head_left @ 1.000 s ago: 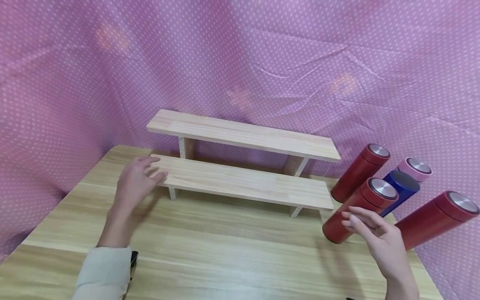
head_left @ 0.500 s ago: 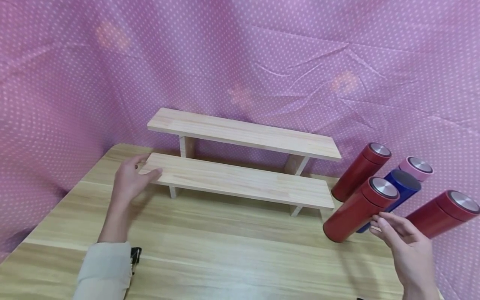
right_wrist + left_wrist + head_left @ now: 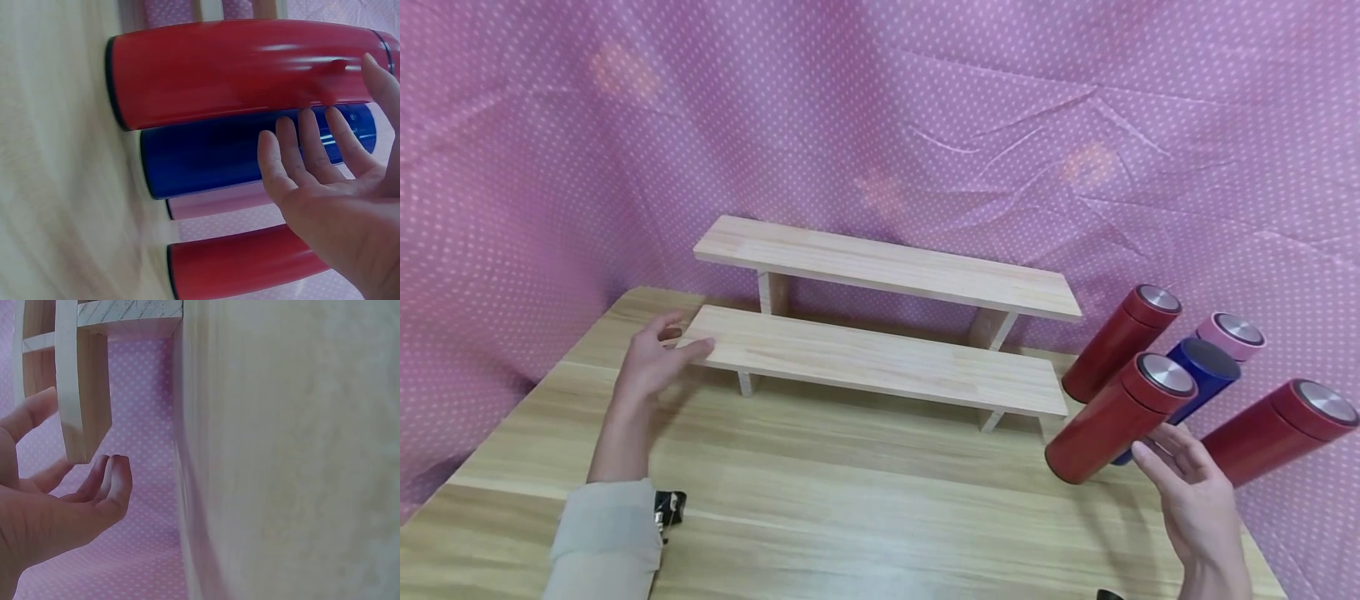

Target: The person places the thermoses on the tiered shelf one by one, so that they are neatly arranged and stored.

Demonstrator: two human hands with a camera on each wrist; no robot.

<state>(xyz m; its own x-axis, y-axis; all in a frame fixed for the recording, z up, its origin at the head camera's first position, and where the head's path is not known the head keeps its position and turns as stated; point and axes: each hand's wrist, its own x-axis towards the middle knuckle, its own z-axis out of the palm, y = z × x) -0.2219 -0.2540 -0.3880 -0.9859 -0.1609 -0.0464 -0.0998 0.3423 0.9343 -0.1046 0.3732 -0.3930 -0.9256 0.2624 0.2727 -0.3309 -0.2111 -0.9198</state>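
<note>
My left hand (image 3: 651, 358) is at the left end of the lower tier of a pale wooden two-tier stand (image 3: 880, 354). In the left wrist view its thumb lies by the board's top face and its other fingers reach around the board end (image 3: 78, 425), loosely bent. My right hand (image 3: 1195, 492) is just right of the front red thermos (image 3: 1112, 425), fingers spread and loosely bent, gripping nothing. The right wrist view has its fingertips in front of a blue thermos (image 3: 206, 153) and beside the red one; whether they touch is unclear.
A second red thermos (image 3: 1120, 346) stands behind, near the stand's right end. A pink thermos (image 3: 1228, 337) is partly hidden by the blue one, and a third red thermos (image 3: 1277, 433) stands far right. Pink dotted cloth (image 3: 880, 125) hangs behind the wooden table (image 3: 820, 500).
My left hand has shifted slightly left along the lower board's end. My right hand moved right and down past the front red thermos, then slightly back left beside it. The thermoses stayed put.
</note>
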